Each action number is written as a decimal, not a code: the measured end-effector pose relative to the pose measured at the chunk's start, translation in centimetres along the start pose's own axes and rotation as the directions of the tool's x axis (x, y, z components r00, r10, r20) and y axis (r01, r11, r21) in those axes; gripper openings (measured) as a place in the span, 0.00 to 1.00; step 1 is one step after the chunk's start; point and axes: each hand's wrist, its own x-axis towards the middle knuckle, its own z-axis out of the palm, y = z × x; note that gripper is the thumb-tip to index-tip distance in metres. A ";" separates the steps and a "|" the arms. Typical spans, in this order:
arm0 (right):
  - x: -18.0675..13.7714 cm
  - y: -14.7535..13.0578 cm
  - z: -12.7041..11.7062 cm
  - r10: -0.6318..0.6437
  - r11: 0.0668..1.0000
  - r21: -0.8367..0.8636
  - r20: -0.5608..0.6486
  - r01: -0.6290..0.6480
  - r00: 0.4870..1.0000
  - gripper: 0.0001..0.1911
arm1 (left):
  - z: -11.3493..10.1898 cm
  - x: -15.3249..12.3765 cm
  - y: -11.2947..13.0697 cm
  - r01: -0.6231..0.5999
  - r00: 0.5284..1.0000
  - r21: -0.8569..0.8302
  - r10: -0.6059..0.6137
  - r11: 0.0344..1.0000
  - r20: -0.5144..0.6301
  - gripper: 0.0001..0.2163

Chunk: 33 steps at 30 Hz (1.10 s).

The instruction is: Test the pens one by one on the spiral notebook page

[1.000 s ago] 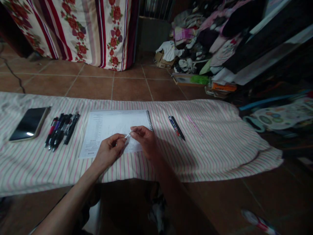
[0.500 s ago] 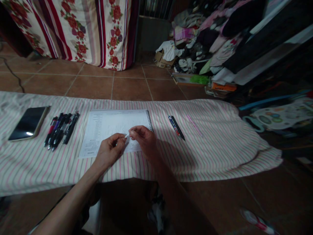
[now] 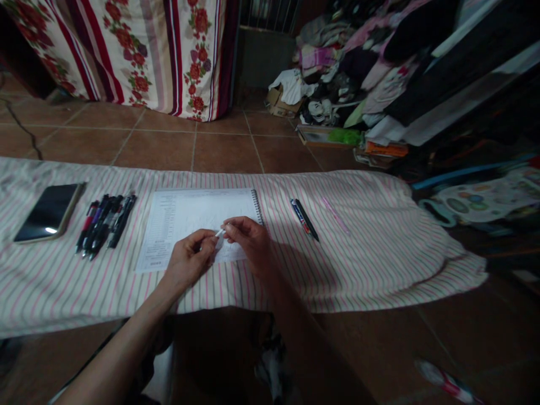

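Observation:
Over the lower part of a spiral notebook, my two hands meet fingertip to fingertip. Between them is a small, thin white stick-like piece, too small to identify exactly. My left hand pinches one end of it with thumb and forefinger. At the other end, the fingers of my right hand are closed in a pinch; their tips partly cover the piece. The notebook lies flat, spiral edge to the right, with faint marks on its page. To the right lie a pen with a red and blue label and a black pen, side by side.
A striped cloth covers the low table. On the left are a smartphone and several pens in a row. A thin pink stick lies at right. Beyond are a floral curtain and piled clothes.
Slightly more of the white piece shows between my fingertips. Both hands stay nearly where they were, and the things on the cloth have not moved.

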 end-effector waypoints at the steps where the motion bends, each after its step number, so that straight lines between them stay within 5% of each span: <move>1: 0.0 0.0 0.0 -0.001 1.000 -0.007 0.003 0.001 1.000 0.10 | -0.1 0.0 -0.1 -0.006 1.000 0.007 0.006 1.000 0.002 0.11; 7: 0.0 0.3 -0.3 -0.042 0.993 -0.107 0.013 0.043 0.999 0.07 | -0.5 0.2 -0.9 -0.011 1.000 0.047 0.011 0.999 -0.006 0.11; 33: -0.1 0.1 -0.1 0.016 0.998 -0.061 -0.015 -0.017 1.000 0.09 | -0.1 0.0 -0.1 0.022 0.999 0.000 -0.022 1.000 -0.028 0.11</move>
